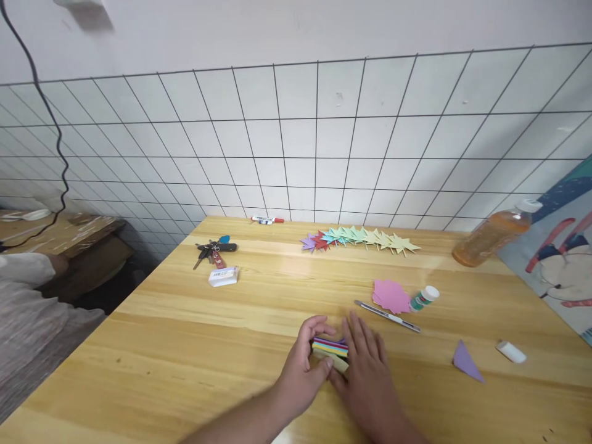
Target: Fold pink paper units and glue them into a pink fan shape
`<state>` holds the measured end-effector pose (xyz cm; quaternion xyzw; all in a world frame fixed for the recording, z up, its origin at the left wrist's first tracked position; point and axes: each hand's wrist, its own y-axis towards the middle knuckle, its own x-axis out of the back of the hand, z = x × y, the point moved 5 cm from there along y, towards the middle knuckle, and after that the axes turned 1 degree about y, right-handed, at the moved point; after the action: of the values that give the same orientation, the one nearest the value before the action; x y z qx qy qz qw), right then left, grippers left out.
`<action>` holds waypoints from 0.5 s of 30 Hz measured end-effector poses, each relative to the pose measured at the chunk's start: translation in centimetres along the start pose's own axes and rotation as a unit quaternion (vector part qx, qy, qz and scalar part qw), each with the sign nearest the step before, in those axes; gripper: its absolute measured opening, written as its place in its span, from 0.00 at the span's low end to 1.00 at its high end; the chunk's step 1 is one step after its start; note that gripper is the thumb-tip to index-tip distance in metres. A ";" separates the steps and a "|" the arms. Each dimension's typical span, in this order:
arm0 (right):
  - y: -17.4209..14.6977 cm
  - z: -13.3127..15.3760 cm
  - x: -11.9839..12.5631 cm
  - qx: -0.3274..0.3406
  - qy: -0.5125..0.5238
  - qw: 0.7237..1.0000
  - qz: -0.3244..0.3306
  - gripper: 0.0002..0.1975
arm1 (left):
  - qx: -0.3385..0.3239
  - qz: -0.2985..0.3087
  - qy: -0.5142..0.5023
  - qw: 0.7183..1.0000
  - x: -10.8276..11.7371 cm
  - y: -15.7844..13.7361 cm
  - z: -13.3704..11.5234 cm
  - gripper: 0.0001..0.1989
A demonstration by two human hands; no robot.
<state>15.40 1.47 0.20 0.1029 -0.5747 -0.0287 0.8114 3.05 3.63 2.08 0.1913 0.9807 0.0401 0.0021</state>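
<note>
Left hand (298, 369) grasping a paper stack (330, 346) over the table (185, 345), right hand (367, 370) against it.
The left pinches the stack between thumb and fingers; the right's fingers lie straight along its right end, whether gripping I cannot tell. Just beyond are a knife (387, 316), pink paper (391, 296) and glue (424, 298); farther back, paper leaves (361, 237).

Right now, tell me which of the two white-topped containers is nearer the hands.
The small tube with the green label, just beside the pink paper. The other, a larger amber bottle, stands farther off, closer to the tiled wall.
</note>
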 end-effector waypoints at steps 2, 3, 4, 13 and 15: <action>0.0 -0.1 0.2 -0.006 -0.001 1.000 0.002 0.37 | -0.002 -0.004 0.001 1.000 0.0 0.0 -0.1 0.25; 0.0 -0.2 0.3 -0.016 0.000 1.000 0.001 0.38 | -0.004 -0.006 0.001 1.000 0.0 -0.1 -0.1 0.24; 0.0 -0.2 0.4 -0.024 0.002 1.000 0.002 0.38 | -0.006 -0.006 0.002 1.000 0.0 -0.2 -0.1 0.23; 0.4 0.9 0.6 -0.009 0.012 1.000 -0.010 0.22 | -0.018 0.011 0.023 0.999 -0.2 0.0 0.0 0.17; 0.4 0.9 0.7 0.001 0.044 0.999 -0.009 0.19 | -0.018 0.001 0.024 1.000 -0.1 0.1 -0.1 0.15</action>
<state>14.78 1.66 1.25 0.1096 -0.5375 -0.0306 0.8356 3.15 3.66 2.17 0.1916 0.9793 0.0625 -0.0181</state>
